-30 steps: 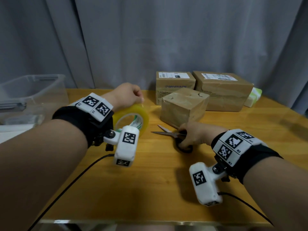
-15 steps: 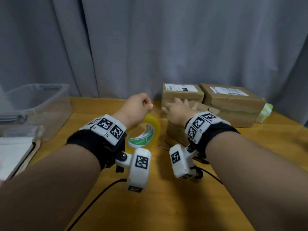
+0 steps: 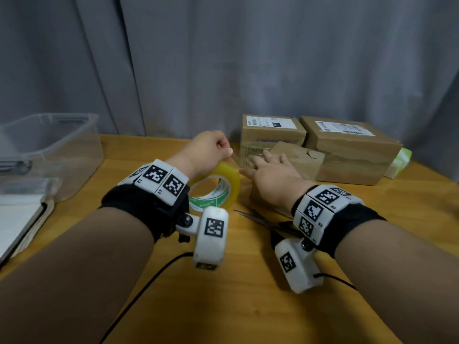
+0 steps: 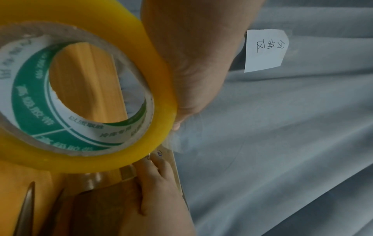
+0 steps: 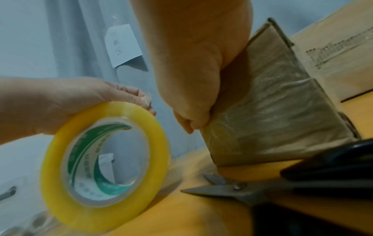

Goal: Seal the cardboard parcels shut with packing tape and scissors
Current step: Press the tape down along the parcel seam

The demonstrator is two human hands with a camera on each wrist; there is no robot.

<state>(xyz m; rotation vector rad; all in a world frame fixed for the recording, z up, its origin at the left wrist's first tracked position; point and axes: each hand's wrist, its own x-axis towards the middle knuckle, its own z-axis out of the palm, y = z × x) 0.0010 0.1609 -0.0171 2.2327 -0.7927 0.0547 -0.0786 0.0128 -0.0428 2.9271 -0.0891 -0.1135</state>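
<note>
A yellow packing tape roll (image 3: pixel 232 181) (image 4: pixel 159 67) (image 5: pixel 54 175) stands on edge on the wooden table (image 3: pixel 248 306). My left hand (image 3: pixel 227 151) (image 5: pixel 139 99) grips its top, fingers curled. A short strip of clear tape seems to run from the roll towards the small cardboard parcel (image 3: pixel 304 162) (image 5: pixel 272 119) just to its right. On top of this parcel my right hand (image 3: pixel 258 165) (image 4: pixel 159 183) lies flat with straight fingers, its thumb at the near left corner. The scissors (image 3: pixel 258 218) (image 5: pixel 232 191) lie free on the table in front of the parcel.
Two larger labelled parcels (image 3: pixel 273 135) (image 3: pixel 347 155) stand behind the small one by the grey curtain. Beside them on the right is a green-white pack (image 3: pixel 400 162). A clear plastic bin (image 3: pixel 49 145) and a white notebook (image 3: pixel 17 219) occupy the left side.
My right hand let go of the scissors, which stay on the table, and moved up onto the small parcel. The left hand kept its hold on the tape roll.
</note>
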